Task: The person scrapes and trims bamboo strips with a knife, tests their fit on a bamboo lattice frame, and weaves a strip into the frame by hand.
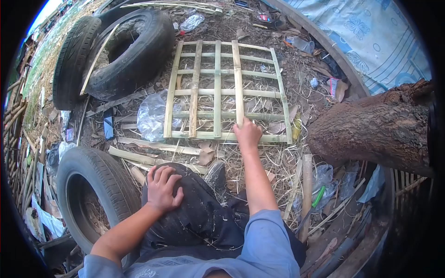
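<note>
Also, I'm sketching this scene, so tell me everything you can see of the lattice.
The lattice looks like split bamboo, pale green to tan: five lengthwise strips, six crosswise, with open gaps between. It lies on littered ground; clear plastic shows beside and through its near-left corner. The right hand grips the fourth lengthwise strip's near end.

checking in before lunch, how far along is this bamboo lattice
Done, it seems: six crosspieces and five lengthwise slats cross each other. In hand: the right hand is on the near end of the fourth slat from the left. Left, probably: filling the wider gap before the rightmost slat; fastening can't be judged.
</note>
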### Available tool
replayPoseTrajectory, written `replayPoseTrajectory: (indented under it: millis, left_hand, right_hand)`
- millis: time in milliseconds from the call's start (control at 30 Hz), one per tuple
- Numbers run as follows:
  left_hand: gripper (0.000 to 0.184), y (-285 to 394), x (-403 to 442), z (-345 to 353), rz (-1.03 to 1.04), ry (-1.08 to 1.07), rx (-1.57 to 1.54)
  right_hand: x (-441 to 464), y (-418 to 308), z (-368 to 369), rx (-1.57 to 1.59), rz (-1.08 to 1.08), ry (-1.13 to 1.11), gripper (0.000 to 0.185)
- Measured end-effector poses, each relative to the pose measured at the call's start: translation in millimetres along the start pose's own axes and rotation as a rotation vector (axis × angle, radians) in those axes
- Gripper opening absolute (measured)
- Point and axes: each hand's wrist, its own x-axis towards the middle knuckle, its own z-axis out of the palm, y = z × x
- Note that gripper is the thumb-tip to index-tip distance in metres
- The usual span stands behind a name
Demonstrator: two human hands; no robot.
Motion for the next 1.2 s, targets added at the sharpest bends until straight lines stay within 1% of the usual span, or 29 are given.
replayPoseTrajectory:
  millis: [233,333,467,567,733,933,1200]
  left_hand:
    - [0.034,2.4,1.3,-1.0,-0.002,0.011,0.008]
    - [0.034,3.4,1.2,-0.3,-0.002,0.005,0.015]
    - [0.034,4.7,1.3,-1.1,-0.009,0.006,0.019]
    - [0.034,3.9,0.8,-0.6,-0.007,0.006,0.027]
    - [0.034,4.6,0.8,-0.1,-0.012,0.003,0.028]
    - [0.034,4.8,0.5,-1.1,-0.01,0.001,0.027]
    - [0.034,4.2,0.1,0.4,-0.016,-0.003,0.022]
  right_hand:
    - [1.8,5.8,-3.9,0.049,0.036,0.018,0.025]
    - [1.3,4.7,-0.7,0.028,-0.001,0.037,0.023]
    - [0.7,7.6,3.0,0.045,0.003,0.059,0.023]
    - [0.7,7.0,-0.6,0.055,0.01,0.03,0.024]
    - [2.3,6.2,-1.9,0.063,-0.053,0.049,0.024]
    - [0.8,5.2,0.3,0.109,-0.047,0.061,0.023]
    - [-0.1,11.9,0.6,0.085,-0.069,0.09,0.024]
